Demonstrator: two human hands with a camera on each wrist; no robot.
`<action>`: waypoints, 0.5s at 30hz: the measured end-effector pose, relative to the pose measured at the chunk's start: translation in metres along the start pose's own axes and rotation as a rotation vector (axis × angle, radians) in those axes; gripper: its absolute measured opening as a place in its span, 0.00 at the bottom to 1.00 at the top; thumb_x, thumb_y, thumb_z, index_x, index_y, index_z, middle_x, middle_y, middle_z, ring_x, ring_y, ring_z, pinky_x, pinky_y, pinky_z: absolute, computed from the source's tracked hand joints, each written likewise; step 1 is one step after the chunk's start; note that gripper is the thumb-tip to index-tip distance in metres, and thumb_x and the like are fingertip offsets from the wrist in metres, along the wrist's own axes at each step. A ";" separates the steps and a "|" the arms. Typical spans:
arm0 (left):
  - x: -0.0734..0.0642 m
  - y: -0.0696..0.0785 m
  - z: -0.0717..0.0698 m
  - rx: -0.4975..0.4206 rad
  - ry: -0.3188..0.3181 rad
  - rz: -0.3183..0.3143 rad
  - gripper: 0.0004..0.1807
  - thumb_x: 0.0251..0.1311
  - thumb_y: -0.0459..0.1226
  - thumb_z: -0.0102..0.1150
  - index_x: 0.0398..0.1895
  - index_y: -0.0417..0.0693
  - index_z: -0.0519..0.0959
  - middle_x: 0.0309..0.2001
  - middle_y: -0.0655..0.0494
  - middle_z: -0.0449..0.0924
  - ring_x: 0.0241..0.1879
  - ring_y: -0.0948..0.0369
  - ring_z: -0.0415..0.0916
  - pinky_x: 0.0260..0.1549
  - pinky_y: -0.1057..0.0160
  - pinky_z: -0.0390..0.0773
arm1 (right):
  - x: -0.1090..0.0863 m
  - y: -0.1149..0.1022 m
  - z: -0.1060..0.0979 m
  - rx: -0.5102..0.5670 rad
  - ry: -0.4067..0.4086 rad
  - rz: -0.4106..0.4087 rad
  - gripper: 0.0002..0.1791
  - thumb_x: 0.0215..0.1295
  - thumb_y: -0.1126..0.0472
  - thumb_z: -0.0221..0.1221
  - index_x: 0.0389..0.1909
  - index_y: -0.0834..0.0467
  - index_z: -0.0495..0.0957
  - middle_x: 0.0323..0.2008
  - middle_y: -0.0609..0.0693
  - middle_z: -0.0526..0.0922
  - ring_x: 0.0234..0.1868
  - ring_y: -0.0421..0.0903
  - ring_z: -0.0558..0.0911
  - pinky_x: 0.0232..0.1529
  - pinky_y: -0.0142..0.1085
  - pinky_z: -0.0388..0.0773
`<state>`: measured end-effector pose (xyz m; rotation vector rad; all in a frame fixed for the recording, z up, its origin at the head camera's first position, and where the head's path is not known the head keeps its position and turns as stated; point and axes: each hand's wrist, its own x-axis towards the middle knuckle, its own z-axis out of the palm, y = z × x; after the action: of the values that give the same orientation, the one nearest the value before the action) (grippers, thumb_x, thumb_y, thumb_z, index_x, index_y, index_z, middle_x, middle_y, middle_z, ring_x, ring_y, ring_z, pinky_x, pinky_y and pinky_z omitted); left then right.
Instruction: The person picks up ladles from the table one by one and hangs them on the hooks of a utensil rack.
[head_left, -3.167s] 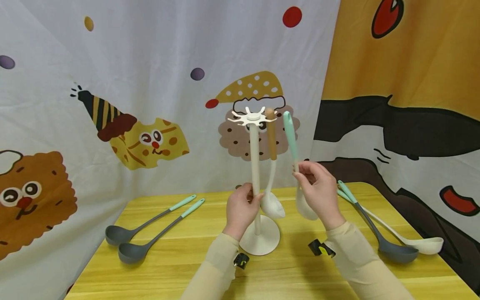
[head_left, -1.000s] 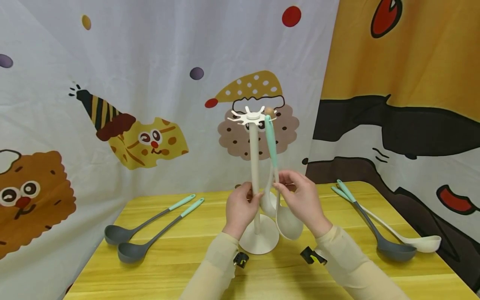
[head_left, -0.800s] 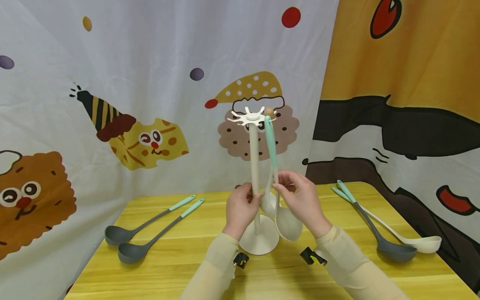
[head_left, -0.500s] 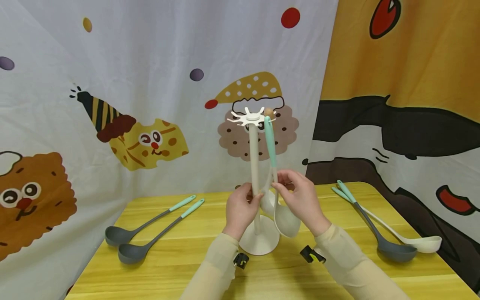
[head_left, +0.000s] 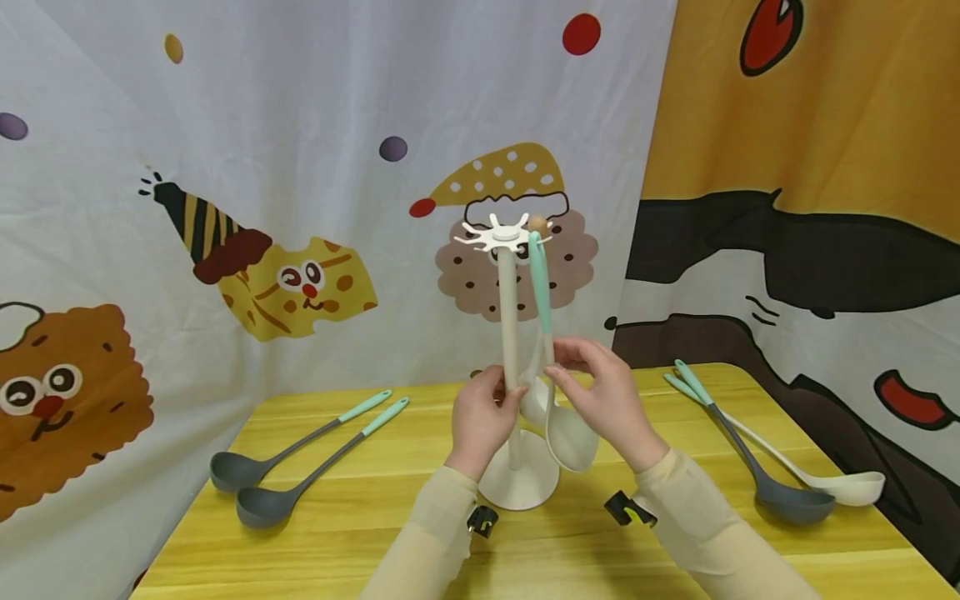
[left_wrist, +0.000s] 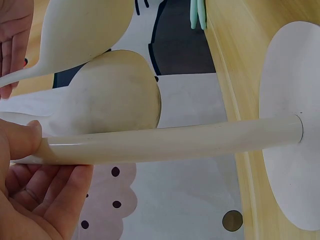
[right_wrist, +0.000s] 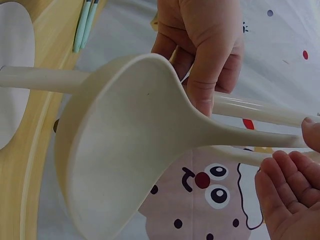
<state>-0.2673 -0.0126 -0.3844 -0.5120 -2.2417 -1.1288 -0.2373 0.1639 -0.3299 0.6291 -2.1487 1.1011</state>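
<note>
One green-handled ladle [head_left: 573, 439] is nearly upright beside the white rack [head_left: 508, 308]; I cannot tell whether it is hooked. I see the right hand [head_left: 603, 392] pinching it, the left hand [head_left: 483, 421] gripping the rack. Behind is a wooden-handled ladle [head_left: 534, 402]; grey ladles [head_left: 266, 506] lie on the worktop [head_left: 352, 550].

Two cream-fabric-sleeved forearms [head_left: 422, 533] reach forward. The bare left-hand grip [head_left: 480, 423] is curled; the bare right-hand grip [head_left: 606, 396] pinches.
</note>
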 end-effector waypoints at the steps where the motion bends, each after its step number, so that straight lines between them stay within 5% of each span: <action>1: 0.000 0.000 0.000 -0.001 -0.001 -0.003 0.09 0.60 0.39 0.70 0.38 0.46 0.81 0.31 0.55 0.83 0.31 0.60 0.82 0.31 0.64 0.82 | 0.000 0.000 -0.001 -0.003 -0.001 -0.004 0.19 0.60 0.68 0.68 0.53 0.63 0.80 0.46 0.54 0.83 0.46 0.49 0.83 0.49 0.45 0.80; 15: 0.000 -0.001 0.001 -0.010 -0.019 -0.011 0.09 0.61 0.39 0.68 0.40 0.46 0.81 0.32 0.54 0.83 0.31 0.60 0.82 0.32 0.64 0.82 | -0.007 0.012 -0.013 -0.014 -0.106 0.006 0.31 0.63 0.62 0.67 0.67 0.57 0.71 0.64 0.54 0.74 0.64 0.56 0.71 0.61 0.58 0.66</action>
<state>-0.2681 -0.0127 -0.3856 -0.5166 -2.2593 -1.1455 -0.2359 0.1825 -0.3357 0.6887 -2.2472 1.0768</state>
